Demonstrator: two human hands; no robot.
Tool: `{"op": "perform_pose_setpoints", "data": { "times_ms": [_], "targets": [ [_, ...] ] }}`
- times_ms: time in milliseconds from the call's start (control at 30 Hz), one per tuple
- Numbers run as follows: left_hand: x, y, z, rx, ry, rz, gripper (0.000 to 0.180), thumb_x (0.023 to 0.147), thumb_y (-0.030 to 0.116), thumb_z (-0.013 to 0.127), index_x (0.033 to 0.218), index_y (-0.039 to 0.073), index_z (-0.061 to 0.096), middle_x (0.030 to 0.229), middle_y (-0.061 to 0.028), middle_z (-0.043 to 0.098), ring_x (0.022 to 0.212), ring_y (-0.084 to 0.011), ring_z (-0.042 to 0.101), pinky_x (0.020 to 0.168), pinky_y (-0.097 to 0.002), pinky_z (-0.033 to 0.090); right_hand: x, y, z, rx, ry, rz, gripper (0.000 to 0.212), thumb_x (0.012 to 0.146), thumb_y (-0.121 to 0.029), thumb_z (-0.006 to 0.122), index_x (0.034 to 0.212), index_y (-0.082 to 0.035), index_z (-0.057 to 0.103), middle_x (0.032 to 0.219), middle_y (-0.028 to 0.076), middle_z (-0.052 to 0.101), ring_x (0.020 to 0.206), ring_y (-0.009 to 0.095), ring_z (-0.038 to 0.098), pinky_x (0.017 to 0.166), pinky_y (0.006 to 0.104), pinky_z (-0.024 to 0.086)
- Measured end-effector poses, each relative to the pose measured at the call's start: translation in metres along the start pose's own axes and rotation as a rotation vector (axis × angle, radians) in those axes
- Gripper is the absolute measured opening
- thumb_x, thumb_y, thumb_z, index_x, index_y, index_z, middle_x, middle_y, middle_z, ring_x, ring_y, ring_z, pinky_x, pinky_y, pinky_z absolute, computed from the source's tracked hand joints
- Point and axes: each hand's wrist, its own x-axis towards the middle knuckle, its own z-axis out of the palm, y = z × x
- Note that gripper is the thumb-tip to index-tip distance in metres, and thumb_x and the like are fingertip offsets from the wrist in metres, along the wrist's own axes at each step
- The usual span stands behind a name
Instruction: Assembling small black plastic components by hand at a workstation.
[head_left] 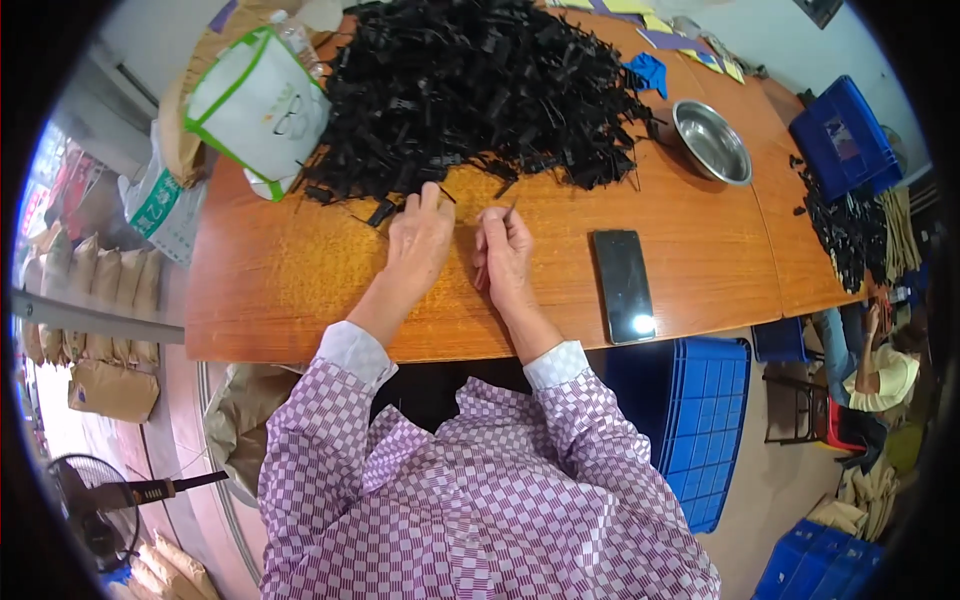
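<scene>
A large heap of small black plastic parts (pixel 470 95) covers the far middle of the wooden table (pixel 550 290). At its near edge is my left hand (pixel 418 240), its fingers curled down around a small black part that they mostly hide. Another black part (pixel 380 213) lies just left of these fingers. My right hand (pixel 506 255) is closed, a little apart from the left one, around a slim tool (pixel 513 207). The tool's narrow tip sticks up past the fingers, and the palm hides most of the rest.
Right of my hands lies a black phone (pixel 623 287); beyond it stands a metal bowl (pixel 712 142). A white and green bag (pixel 258 110) borders the heap's left. Blue crates (pixel 708 430) stand below the table's right side. A person (pixel 885 370) sits far right.
</scene>
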Motion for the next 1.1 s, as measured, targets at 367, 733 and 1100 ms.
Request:
{"op": "perform_pose_setpoints", "data": {
  "times_ms": [367,733,1100],
  "targets": [
    [-0.081,0.019,-0.002,-0.177,0.392,-0.070,0.010,0.081,0.017,0.055,0.079,0.009,0.060,0.084,-0.0124,0.056,0.084,-0.0313,0.055,0.064,-0.0395,0.048,-0.025,-0.001,0.011,-0.025,-0.032,0.359,0.017,0.085,-0.031,0.063,0.083,-0.014,0.060,0.058,-0.002,0.047,0.037,0.010,0.038,0.032,0.0248,0.027],
    [-0.197,0.048,-0.076,-0.812,0.285,-0.043,0.011,0.085,0.011,0.055,0.090,0.002,0.052,0.094,-0.0147,0.048,0.079,-0.0295,0.057,0.064,-0.0377,0.047,-0.101,0.006,-0.010,-0.267,-0.701,0.211,0.028,0.098,-0.032,0.046,0.089,-0.007,0.055,0.062,-0.001,0.052,0.042,0.005,0.042,0.037,0.0206,0.032],
    [-0.250,0.056,-0.060,-1.456,0.118,-0.408,0.026,0.085,0.017,0.062,0.096,0.000,0.046,0.078,-0.0107,0.056,0.053,-0.0178,0.056,0.049,-0.0280,0.046,-0.176,0.025,-0.002,-0.446,-0.640,0.015,0.028,0.099,-0.033,0.042,0.093,-0.008,0.054,0.070,-0.002,0.051,0.054,0.004,0.043,0.047,0.0181,0.034]
  ]
}}
